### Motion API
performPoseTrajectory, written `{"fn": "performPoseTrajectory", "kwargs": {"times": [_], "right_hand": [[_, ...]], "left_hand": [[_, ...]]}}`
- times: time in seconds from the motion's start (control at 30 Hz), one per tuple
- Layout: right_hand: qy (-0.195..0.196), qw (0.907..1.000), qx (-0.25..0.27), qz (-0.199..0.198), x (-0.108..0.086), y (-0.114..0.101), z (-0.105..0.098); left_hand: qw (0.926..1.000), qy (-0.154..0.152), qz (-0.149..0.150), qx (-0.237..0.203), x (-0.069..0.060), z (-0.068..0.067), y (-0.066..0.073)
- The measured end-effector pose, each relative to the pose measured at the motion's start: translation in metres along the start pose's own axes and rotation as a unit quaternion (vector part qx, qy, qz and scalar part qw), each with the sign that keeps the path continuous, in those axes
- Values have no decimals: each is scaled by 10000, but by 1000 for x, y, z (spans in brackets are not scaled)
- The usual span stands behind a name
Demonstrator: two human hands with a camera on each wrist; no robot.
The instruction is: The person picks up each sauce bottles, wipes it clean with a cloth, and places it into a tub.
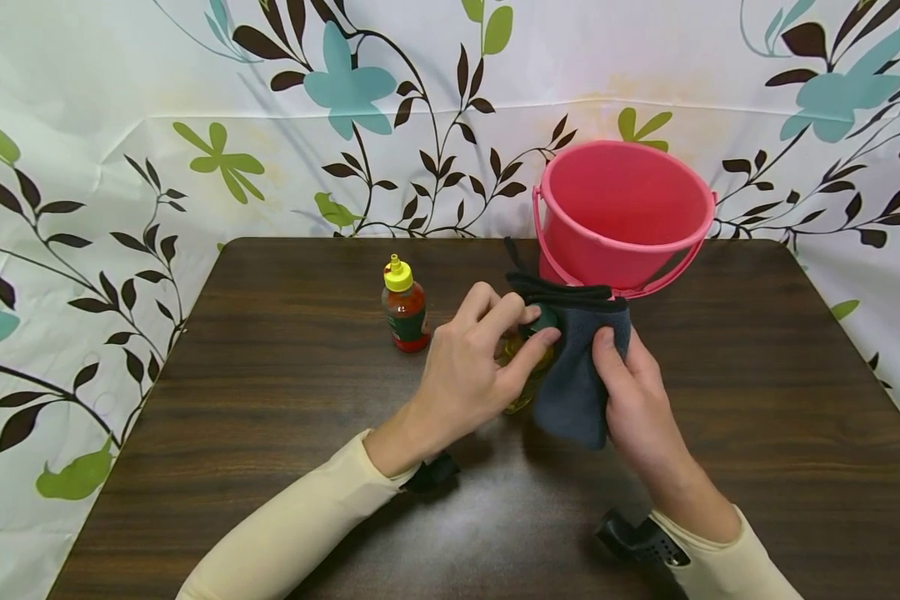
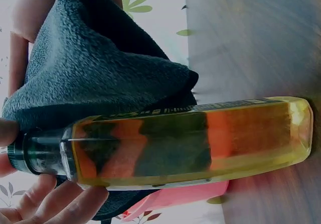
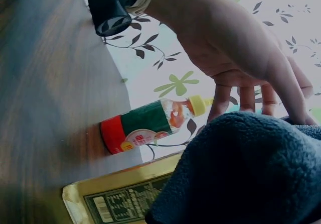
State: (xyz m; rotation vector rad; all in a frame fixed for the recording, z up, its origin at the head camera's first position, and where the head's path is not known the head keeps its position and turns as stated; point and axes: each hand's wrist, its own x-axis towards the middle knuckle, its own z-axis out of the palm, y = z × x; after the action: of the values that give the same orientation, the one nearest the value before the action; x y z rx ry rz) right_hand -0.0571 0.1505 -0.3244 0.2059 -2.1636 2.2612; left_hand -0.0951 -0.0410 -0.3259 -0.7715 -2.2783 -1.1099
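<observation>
My left hand (image 1: 465, 358) pinches the dark green cap (image 2: 19, 153) of an upright, clear bottle of yellow oil (image 2: 251, 143), with the thumb and index finger at the cap and other fingers by the neck. The bottle stands on the table, largely hidden by this hand and a cloth in the head view. A dark grey-blue fleecy cloth (image 1: 573, 375) with black edging hangs in my right hand (image 1: 637, 408), gripped at its right side between thumb and fingers. It drapes close beside the bottle; whether they touch I cannot tell.
A pink bucket (image 1: 607, 250) with its handle lowered stands behind the cloth, near the table's back edge. Left of my left hand, a red sauce bottle (image 1: 407, 321) with a yellow nozzle cap stands upright. Leaf-patterned fabric (image 1: 270, 167) rises behind the dark wooden table (image 1: 285, 367).
</observation>
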Motion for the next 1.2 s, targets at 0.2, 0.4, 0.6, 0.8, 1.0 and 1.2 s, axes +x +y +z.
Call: {"fn": "performPoseTrajectory", "kwargs": {"times": [0.2,0.4,0.6,0.8,1.0,1.2], "right_hand": [[-103,9994,-267,-190,0,6,6],[-240,9980,-301,-508,4,17,16],[-80,9987,-267,-422,6,27,24],[167,9990,-189,-371,8,35,25],[271,9991,-204,-255,10,45,23],[160,9995,-196,175,9,58,18]], "left_hand": [[9999,48,81,-109,-1,2,0],[9998,55,106,-146,0,2,-1],[9995,46,64,-315,-1,1,-2],[9995,60,74,-297,-1,3,-2],[9997,69,93,-235,0,3,-2],[9997,21,87,-210,0,4,-1]]}}
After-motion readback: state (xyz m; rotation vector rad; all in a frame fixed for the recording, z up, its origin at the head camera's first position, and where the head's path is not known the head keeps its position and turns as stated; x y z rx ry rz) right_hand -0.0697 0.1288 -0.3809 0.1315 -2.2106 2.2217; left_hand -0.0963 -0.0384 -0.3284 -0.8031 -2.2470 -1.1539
